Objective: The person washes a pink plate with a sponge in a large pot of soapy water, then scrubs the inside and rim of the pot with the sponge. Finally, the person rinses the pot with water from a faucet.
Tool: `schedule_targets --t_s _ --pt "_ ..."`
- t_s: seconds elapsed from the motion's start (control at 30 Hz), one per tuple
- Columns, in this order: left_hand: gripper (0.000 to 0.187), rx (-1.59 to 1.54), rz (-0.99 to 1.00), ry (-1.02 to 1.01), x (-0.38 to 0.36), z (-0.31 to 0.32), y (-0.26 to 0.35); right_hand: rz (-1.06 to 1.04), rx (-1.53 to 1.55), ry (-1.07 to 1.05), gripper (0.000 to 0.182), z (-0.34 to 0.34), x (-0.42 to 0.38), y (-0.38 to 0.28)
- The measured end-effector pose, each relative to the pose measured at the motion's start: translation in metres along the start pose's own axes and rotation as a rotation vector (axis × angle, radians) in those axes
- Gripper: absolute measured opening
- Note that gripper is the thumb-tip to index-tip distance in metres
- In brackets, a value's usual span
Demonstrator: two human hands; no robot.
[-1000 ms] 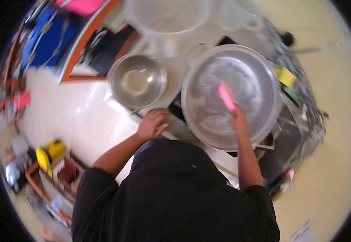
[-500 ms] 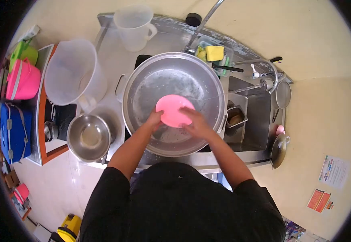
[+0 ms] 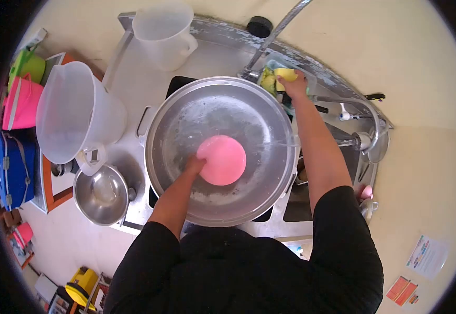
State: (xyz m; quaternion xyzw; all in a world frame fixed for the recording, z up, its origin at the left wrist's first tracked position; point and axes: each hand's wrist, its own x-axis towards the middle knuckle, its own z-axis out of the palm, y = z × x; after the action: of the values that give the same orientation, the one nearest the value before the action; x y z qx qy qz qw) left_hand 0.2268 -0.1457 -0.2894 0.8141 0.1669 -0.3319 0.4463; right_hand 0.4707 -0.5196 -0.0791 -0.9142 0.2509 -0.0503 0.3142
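My left hand (image 3: 197, 164) grips the left edge of a round pink plastic plate (image 3: 223, 160), its fingers hidden beneath. Plate and hand are over the inside of a large round metal pot (image 3: 173, 112), whose wet inner surface shines. Up at the back right, my right hand (image 3: 294, 85) has its fingers closed on a yellow sponge (image 3: 284, 76). That sponge sits at a clear tub (image 3: 305, 79) holding other scrubbers. A thin stream of water crosses the pot's right rim from the spray head (image 3: 361, 141).
A steel sink (image 3: 297, 212) lies to the right, partly behind my right arm. Left of the pot are a big translucent pitcher (image 3: 102, 112) and a steel bowl (image 3: 102, 194). Another pitcher (image 3: 162, 39) stands at the back. A flexible hose (image 3: 277, 31) rises behind the tub.
My right hand has left the pink plate and reached up and right to the sponge. My left hand keeps hold of the plate. The camera view has shifted slightly.
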Motion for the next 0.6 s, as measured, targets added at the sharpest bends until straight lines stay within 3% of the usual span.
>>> schedule_targets --t_s 0.1,0.2,0.3,0.33,0.47,0.6 --pt "0.048 0.104 -0.091 -0.039 -0.026 -0.032 0.036 -0.043 -0.078 0.108 0.056 0.006 0.004 0.001" --pt "0.05 -0.061 -0.073 0.011 -0.017 -0.019 0.02 0.022 0.527 -0.017 0.027 0.003 0.01 0.02" --pt "0.05 -0.421 -0.235 -0.162 -0.05 -0.035 0.056 0.074 0.726 0.036 0.019 -0.014 0.001 0.025" --pt "0.051 -0.385 -0.181 -0.268 -0.041 -0.035 0.041 0.118 0.825 -0.008 0.018 -0.02 -0.007 0.028" --pt "0.055 -0.474 -0.126 -0.264 -0.082 -0.051 0.063 0.156 1.309 -0.139 0.01 -0.049 -0.072 0.017" --pt "0.056 -0.573 -0.114 -0.226 -0.124 -0.065 0.083 0.131 1.379 -0.32 0.016 -0.065 -0.133 0.016"
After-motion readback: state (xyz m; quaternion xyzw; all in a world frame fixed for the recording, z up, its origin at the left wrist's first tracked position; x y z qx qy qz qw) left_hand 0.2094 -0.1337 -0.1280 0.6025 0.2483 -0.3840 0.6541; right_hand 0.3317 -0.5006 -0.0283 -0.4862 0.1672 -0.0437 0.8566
